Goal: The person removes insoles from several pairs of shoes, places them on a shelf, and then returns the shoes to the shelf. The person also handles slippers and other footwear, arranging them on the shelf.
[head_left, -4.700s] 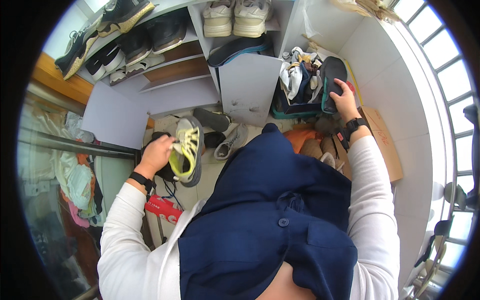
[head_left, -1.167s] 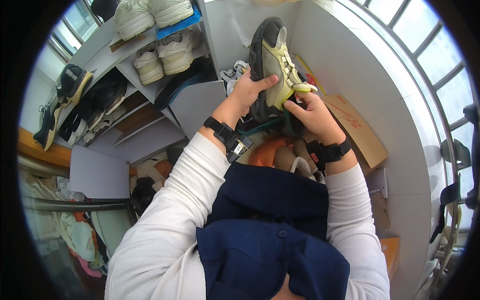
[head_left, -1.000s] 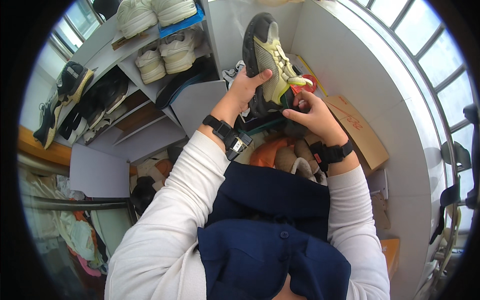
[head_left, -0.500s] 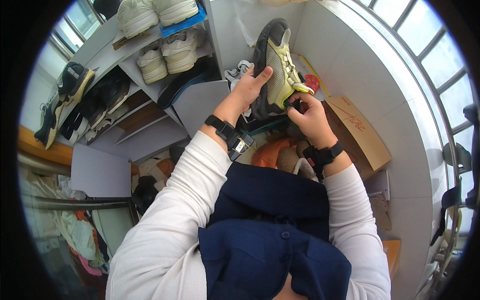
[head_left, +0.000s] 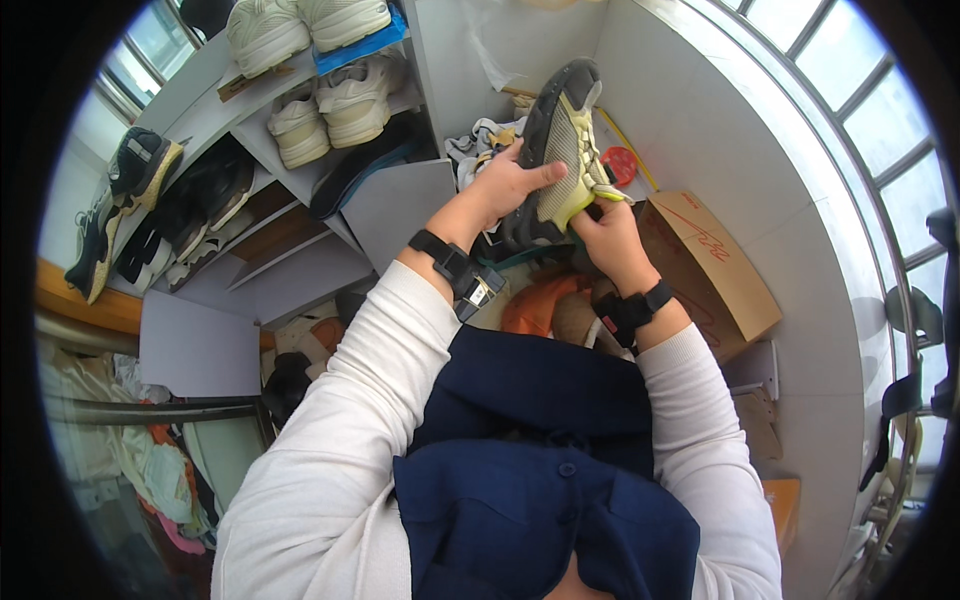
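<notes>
Above the lap, both hands grip one yellow-grey shoe (head_left: 555, 160), toe up; left hand (head_left: 500, 185) is closed on its left side, thumb across the upper; right hand (head_left: 600, 225) clasps the heel end from below; behind it lies a heap of shoes (head_left: 480, 140) in the corner; one cardboard box (head_left: 715, 265) stands just right, against the white wall (head_left: 760, 170); at left, shelves (head_left: 290, 200) carry four pale sneakers (head_left: 320, 110) and several dark ones; room is tight, hemmed by shelf, wall and box.
</notes>
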Motion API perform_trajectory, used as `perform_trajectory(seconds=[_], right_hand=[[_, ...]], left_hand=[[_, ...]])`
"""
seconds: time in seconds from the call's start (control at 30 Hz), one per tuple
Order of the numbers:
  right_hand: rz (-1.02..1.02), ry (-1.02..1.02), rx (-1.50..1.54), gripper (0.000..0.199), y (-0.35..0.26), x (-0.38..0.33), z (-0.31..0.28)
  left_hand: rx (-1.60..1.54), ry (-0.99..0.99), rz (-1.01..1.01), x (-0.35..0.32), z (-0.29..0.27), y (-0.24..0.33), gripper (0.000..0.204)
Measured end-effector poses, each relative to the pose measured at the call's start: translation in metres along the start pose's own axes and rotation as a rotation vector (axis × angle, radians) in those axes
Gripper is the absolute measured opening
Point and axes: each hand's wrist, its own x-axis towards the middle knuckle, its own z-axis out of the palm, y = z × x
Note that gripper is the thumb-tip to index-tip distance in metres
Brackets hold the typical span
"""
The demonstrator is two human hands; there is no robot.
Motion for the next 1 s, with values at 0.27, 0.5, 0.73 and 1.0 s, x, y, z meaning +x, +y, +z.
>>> perform_trajectory(seconds=[0.27,0.5,0.73,1.0], right_hand=[[-0.024,0.153,0.364,0.033,0.015,0.003,0.008],[-0.076,0.010,-0.029,0.025,0.001,0.007,-0.005],[-0.433,-0.035,-0.415,0.015,-0.036,0.002,-0.014],[-0.419,-0.342,-0.446,0.023,-0.040,0.008,-0.022]], left_hand=[[-0.002,-0.047,-0.078,0.000,0.012,-0.006,0.072],[-0.100,-0.075,-0.020,0.005,-0.006,-0.022,0.075],[-0.392,-0.042,-0.014,0.007,-0.019,-0.025,0.095],[-0.546,-0.096,0.012,0.008,-0.015,-0.021,0.088]])
